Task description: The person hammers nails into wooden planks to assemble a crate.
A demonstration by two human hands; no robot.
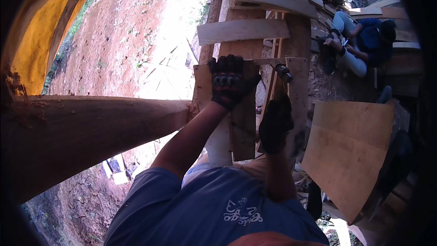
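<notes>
My left hand [230,82], in a black glove with red marks, rests on a wooden board [203,79]. Its fingers bend over the board's far edge, and the thumb points out to the right. Closed around the handle of a hammer [283,72] is my right hand [275,127], also in a black glove. The metal hammer head is over the right part of the planks, close to a long plank [298,91]. Whether the head touches the wood I cannot tell. Any nail is too small to make out.
Short boards [243,30] lie crosswise farther along the timber frame. A thick beam [95,116] comes in from the left, beside a yellow panel [34,23]. At right stands a plywood sheet [350,150]. A seated person [371,41] is beyond it, amid scrap wood.
</notes>
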